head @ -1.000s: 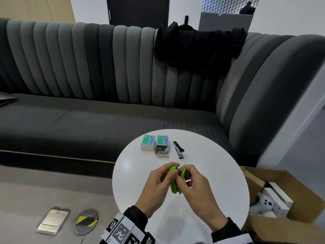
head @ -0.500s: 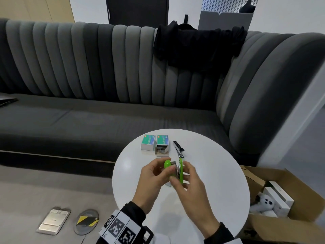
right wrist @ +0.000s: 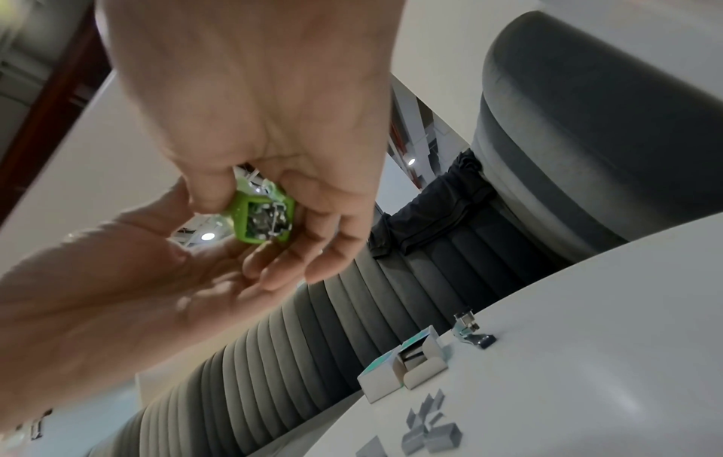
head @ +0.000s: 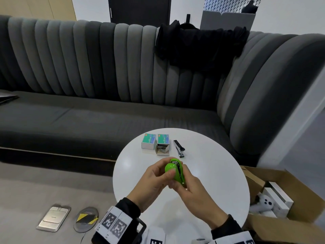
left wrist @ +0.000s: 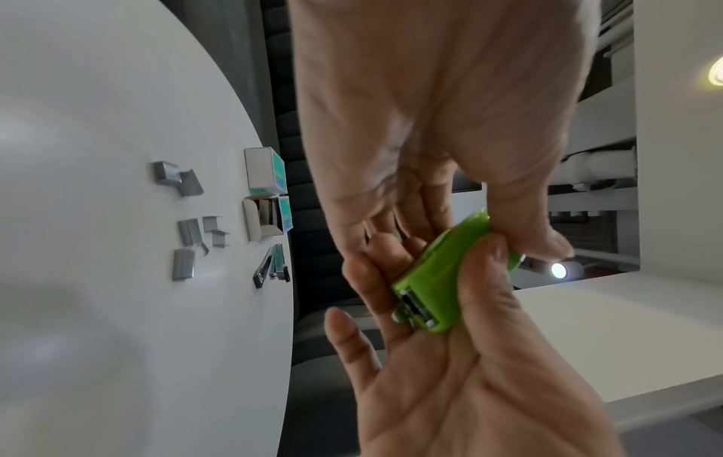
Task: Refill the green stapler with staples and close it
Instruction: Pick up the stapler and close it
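The small green stapler (head: 173,170) is held by both hands above the white round table (head: 211,173). Its two green halves lie close together, with the metal magazine showing at the far end. My left hand (head: 167,174) grips it from the left, thumb on top. From the right and below, my right hand (head: 177,184) grips it. In the left wrist view the stapler (left wrist: 442,278) sits between both thumbs. The right wrist view looks into the stapler's (right wrist: 266,219) metal end. Loose staple strips (left wrist: 184,244) lie on the table.
At the table's far side stand a shut staple box (head: 148,140), an open staple box (head: 163,144) and a small black stapler (head: 179,148). A grey sofa (head: 105,111) curves behind. An open cardboard box (head: 281,199) sits on the floor to the right.
The stapler's green halves stood spread apart before and now lie close together. Both hands have moved slightly away from me and kept hold of it.
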`<state>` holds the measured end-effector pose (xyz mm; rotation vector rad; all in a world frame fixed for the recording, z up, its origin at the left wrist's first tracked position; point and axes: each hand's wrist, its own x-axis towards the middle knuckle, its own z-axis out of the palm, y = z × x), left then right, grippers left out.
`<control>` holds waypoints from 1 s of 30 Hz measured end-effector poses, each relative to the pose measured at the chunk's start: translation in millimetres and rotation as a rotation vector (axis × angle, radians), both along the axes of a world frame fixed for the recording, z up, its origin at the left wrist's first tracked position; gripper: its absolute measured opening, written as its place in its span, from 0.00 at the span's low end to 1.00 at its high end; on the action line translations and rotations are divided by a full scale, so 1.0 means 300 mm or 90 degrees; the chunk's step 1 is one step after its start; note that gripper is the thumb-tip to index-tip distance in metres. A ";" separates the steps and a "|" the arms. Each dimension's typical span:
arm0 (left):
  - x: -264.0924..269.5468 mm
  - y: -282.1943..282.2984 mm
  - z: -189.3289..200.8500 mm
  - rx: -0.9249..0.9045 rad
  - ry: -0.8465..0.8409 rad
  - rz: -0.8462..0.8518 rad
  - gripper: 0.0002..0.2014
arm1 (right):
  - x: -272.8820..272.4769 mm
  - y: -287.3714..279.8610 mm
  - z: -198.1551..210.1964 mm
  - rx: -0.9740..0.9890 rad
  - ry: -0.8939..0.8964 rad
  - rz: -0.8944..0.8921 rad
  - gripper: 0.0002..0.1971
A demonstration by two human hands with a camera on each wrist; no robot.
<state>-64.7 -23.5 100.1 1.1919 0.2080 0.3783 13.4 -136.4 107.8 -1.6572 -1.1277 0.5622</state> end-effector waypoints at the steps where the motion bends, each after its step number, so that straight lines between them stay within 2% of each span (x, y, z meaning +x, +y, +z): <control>1: 0.000 0.001 0.001 -0.001 -0.003 0.001 0.11 | -0.002 0.001 0.001 0.007 -0.005 -0.002 0.13; 8: -0.003 -0.006 0.011 -0.010 -0.022 0.009 0.09 | -0.002 0.011 -0.009 0.031 -0.030 -0.012 0.10; 12: 0.003 -0.009 0.014 -0.011 -0.021 0.002 0.14 | 0.006 0.011 -0.019 0.040 -0.026 -0.014 0.09; 22: 0.008 -0.017 0.006 -0.040 -0.026 0.022 0.13 | 0.010 0.010 -0.034 0.052 -0.020 -0.025 0.07; 25: 0.017 -0.025 0.003 -0.069 -0.023 0.046 0.11 | 0.013 0.017 -0.041 0.057 -0.011 -0.049 0.09; 30: 0.026 -0.024 -0.007 -0.075 0.021 0.050 0.13 | 0.027 0.021 -0.066 0.029 0.034 -0.051 0.11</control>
